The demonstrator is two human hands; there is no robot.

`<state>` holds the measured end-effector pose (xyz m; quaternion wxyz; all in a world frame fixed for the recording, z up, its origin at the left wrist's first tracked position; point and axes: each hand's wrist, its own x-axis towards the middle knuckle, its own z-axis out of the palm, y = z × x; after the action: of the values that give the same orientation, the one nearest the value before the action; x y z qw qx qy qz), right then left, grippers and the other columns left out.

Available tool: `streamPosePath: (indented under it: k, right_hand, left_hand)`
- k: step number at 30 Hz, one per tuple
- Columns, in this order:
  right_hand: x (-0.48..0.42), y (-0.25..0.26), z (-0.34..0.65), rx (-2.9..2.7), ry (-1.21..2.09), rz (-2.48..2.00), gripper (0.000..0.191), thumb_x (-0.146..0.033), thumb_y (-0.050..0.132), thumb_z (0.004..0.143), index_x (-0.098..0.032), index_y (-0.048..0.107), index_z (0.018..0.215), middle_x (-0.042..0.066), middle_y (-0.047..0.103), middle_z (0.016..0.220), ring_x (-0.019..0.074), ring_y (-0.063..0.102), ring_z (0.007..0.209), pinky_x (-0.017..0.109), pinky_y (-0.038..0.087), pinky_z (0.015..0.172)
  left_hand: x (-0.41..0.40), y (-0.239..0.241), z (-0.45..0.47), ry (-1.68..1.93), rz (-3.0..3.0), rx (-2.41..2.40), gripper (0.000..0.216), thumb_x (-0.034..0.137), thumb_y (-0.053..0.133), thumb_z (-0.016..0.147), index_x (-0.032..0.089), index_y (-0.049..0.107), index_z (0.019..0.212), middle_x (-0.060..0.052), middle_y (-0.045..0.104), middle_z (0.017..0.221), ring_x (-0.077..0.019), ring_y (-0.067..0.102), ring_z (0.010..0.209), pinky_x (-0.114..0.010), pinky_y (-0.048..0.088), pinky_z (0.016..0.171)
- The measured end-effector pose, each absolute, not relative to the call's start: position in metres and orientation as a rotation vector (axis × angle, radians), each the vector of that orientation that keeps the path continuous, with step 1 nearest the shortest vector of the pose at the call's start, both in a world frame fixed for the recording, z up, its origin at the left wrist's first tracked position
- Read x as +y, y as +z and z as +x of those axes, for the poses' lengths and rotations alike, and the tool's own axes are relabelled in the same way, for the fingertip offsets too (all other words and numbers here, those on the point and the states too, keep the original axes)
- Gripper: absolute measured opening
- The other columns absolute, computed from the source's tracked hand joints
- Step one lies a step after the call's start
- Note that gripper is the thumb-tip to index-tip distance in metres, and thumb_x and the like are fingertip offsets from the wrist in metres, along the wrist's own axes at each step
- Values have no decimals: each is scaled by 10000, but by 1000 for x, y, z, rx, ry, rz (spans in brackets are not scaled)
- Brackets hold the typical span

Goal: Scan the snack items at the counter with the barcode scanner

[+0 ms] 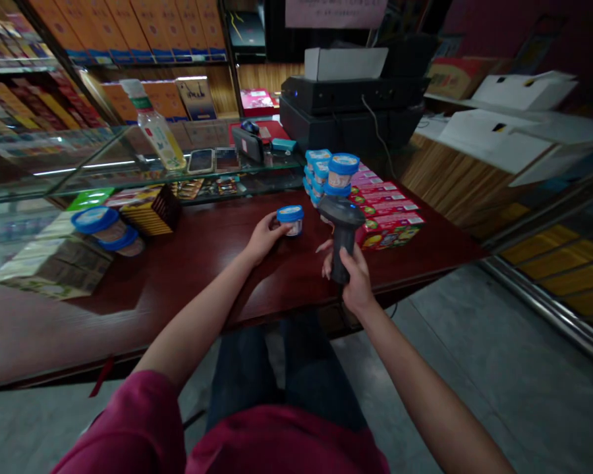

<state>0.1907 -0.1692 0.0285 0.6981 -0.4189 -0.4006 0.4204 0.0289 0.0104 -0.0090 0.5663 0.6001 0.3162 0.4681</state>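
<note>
My left hand (267, 238) is closed around the side of a small tub with a blue lid (290, 220) on the dark red counter (202, 263). In my right hand (352, 273) is a black barcode scanner (343, 227), held upright by its handle, with a small blue light on top. Behind the scanner, blue-lidded tubs (320, 172) are stacked, and a larger blue-lidded tub (343, 174) stands beside them. Red patterned boxes (390, 220) lie in a row to their right. Parts of the stack are hidden behind the scanner.
At the left, two blue-lidded tubs (106, 230) stand by pale green boxes (54, 263) and a yellow-brown box (151, 209). A bottle (155, 128) and phone (201, 161) rest on the glass case. A black cash drawer (350, 122) stands at the back.
</note>
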Motion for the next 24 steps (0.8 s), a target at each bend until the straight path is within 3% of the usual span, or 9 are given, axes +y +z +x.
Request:
streamPosePath:
  k: [4, 10, 14, 24]
  right_hand:
    - [-138, 35, 162, -1000, 1133, -877, 272, -480, 712, 894, -261, 614, 1023, 17, 700, 978, 115, 521, 568, 286, 479, 531]
    - [-64, 29, 100, -1189, 1432, -764, 357, -456, 813, 840, -242, 621, 1052, 1, 695, 894, 117, 548, 573, 275, 483, 520]
    - [-24, 24, 68, -1317, 1441, -739, 464, -428, 897, 745, -237, 645, 1085, -14, 699, 830, 121, 569, 556, 276, 489, 515]
    - [-20, 22, 64, -1291, 1513, -749, 380, -401, 881, 789, -235, 652, 1043, 13, 738, 907, 92, 526, 533, 229, 439, 435]
  left_hand:
    - [24, -3, -55, 1160, 1194, 754, 498, 529, 854, 816, 159, 716, 1120, -82, 793, 1083, -207, 759, 993, -390, 595, 1012]
    - [55, 8, -140, 1387, 951, 918, 297, 451, 776, 935, 184, 710, 1049, -45, 787, 1022, -149, 746, 947, -260, 598, 888]
    - [74, 10, -160, 1496, 834, 983, 243, 425, 755, 959, 186, 716, 982, -34, 781, 979, -144, 740, 929, -244, 584, 863]
    - [84, -5, -166, 1557, 900, 974, 310, 459, 791, 916, 159, 731, 966, -33, 746, 929, -129, 700, 845, -221, 563, 787]
